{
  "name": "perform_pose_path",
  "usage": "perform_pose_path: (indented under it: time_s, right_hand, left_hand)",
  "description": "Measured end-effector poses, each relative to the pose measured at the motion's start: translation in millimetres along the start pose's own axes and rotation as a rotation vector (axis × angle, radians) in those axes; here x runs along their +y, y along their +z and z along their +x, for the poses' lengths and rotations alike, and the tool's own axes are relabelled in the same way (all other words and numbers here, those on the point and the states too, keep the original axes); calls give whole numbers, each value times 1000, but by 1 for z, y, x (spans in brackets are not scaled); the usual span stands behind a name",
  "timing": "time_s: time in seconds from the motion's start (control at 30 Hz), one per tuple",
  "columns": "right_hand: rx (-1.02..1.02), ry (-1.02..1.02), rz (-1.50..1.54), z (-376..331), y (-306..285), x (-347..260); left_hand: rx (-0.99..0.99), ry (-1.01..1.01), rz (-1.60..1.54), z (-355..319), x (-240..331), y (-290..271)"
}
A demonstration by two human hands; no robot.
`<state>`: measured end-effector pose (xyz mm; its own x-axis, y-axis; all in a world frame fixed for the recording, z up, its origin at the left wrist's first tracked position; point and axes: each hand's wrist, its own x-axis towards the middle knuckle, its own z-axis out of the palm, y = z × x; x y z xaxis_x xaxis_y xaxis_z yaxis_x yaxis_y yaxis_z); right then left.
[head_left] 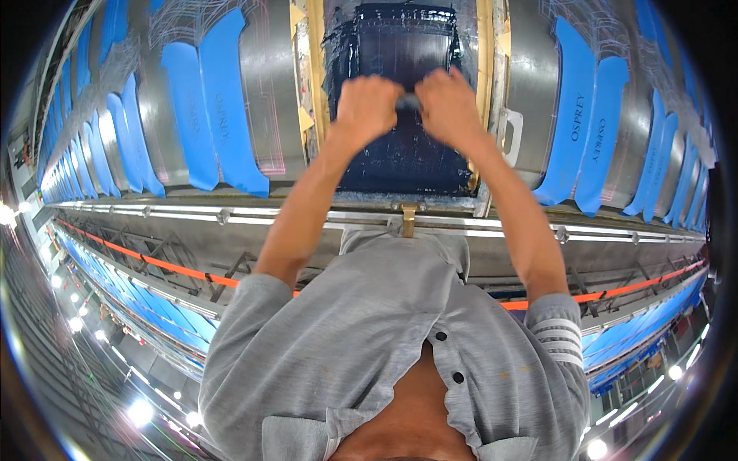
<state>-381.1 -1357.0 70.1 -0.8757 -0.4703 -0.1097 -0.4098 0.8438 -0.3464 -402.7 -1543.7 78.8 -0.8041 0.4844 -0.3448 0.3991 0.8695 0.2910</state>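
I use the printing screen as my reference: a wood-framed rectangle coated in dark blue ink, lying on the long metal table straight ahead of me.

Left hand: closed into a fist over the middle of the screen, gripping the left end of a squeegee handle. Only a short grey section of the handle shows between the two fists.

Right hand: also closed, gripping the right end of the same handle, just beside the left hand. Both forearms extend from my grey shirt up to the screen.

The squeegee sits over the inked mesh; I cannot tell whether its blade touches it.

To the left and right of the screen, blue fabric pieces lie in rows along the table. A small brass-coloured clamp sits at the screen's near edge.
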Motion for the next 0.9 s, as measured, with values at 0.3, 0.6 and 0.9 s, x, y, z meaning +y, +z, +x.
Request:
perform_pose_path:
  time_s: [0.3,0.6,0.9]
  right_hand:
    - [-23,-38,395,-128,28,-54]
    - [374,1059,341,-94,43,101]
    - [746,824,678,-74,-22,33]
  left_hand:
    - [105,33,-164,-135,48,71]
    - [46,0,-115,-130,49,72]
    - [230,60,-255,-182,18,38]
